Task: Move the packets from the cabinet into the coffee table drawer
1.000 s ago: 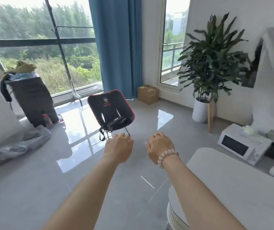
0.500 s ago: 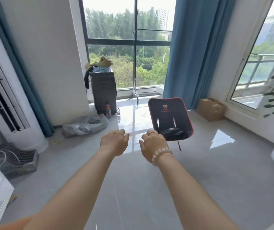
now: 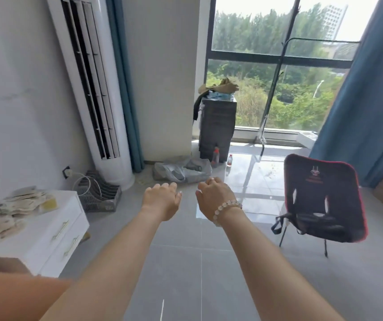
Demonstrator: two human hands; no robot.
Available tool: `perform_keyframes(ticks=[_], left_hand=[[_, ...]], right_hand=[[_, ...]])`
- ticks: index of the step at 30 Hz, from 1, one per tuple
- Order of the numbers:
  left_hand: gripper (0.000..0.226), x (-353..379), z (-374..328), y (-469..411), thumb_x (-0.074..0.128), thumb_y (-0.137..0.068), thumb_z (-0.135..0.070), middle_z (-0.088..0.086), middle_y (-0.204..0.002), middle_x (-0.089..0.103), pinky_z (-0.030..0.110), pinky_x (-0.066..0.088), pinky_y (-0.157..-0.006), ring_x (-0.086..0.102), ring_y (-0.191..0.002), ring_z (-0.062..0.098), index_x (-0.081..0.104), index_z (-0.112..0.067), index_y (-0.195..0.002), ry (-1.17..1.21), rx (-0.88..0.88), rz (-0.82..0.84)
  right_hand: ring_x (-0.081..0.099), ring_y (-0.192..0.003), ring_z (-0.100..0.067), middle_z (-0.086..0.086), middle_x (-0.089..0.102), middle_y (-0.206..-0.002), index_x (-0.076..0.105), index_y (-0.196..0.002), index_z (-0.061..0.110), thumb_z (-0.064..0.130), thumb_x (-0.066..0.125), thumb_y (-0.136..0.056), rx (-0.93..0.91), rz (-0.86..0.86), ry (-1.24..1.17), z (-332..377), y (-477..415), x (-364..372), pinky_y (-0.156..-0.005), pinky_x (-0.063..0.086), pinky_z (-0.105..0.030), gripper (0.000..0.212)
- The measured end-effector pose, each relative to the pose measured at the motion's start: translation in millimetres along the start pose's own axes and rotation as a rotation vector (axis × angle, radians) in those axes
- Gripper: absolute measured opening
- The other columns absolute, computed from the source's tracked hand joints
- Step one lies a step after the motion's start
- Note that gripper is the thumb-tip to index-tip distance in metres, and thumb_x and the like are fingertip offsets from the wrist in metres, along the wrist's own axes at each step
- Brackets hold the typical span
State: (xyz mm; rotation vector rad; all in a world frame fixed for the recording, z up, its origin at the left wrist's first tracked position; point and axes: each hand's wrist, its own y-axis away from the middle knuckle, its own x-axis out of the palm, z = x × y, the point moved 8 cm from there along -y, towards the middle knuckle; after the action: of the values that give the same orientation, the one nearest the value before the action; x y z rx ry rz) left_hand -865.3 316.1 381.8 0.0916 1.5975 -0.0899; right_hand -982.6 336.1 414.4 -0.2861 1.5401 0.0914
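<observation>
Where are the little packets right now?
In the head view, the packets lie piled at far left on the white cabinet, near the grey rack.

Tall white floor-standing air conditioner (image 3: 94,89); grey slotted plastic basket (image 3: 103,196) beside its base; black red-edged fabric folding chair (image 3: 322,200) near blue curtain (image 3: 369,112).

Both arms are seen extended at centre frame above a grey tiled floor (image 3: 186,274). The left hand (image 3: 161,200) and right hand (image 3: 213,199) are held side by side, apart, with fingers loosely curled and nothing held. A bead bracelet (image 3: 226,208) is noted on the right wrist. At lower left, pale packets (image 3: 7,209) are piled on a white cabinet (image 3: 53,230). A standing air conditioner (image 3: 93,89) is recorded at upper left, and a black folding chair (image 3: 320,202) at right.
</observation>
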Motion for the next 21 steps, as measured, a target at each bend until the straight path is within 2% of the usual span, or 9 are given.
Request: perform_keyframes(ticks=[11,16,21], left_hand=[[0.044,-14,113,-112,0.023,-0.102,-0.039,0.010,-0.133,0.051,0.040,0.036,-0.097,0.046,-0.123,0.029,0.046,-0.013,-0.129,0.001,-0.323,-0.026],[0.043,11,178,-112,0.023,-0.102,-0.037,0.008,-0.129,0.053,0.039,0.039,-0.094,0.049,-0.119,0.029,0.050,-0.012,-0.123,-0.020,-0.505,0.033],[0.045,18,242,-98,0.021,-0.102,-0.037,0.008,-0.131,0.053,0.036,0.040,-0.091,0.051,-0.118,0.028,0.048,-0.012,-0.128,-0.072,-0.648,0.090]], right_hand=[[0.041,-0.123,-0.026,-0.010,0.049,-0.129,0.058,-0.119,0.009,0.026,0.029,-0.101,-0.297,-0.010,-0.068,53,-185,18,-0.100,0.033,-0.033,0.038],[0.041,-0.122,-0.025,-0.011,0.048,-0.129,0.057,-0.120,0.010,0.026,0.029,-0.100,-0.506,0.075,-0.076,119,-233,46,-0.103,0.031,-0.033,0.037],[0.041,-0.123,-0.025,-0.010,0.047,-0.130,0.055,-0.123,0.011,0.028,0.030,-0.101,-0.651,0.075,-0.094,182,-266,57,-0.103,0.032,-0.034,0.038]])
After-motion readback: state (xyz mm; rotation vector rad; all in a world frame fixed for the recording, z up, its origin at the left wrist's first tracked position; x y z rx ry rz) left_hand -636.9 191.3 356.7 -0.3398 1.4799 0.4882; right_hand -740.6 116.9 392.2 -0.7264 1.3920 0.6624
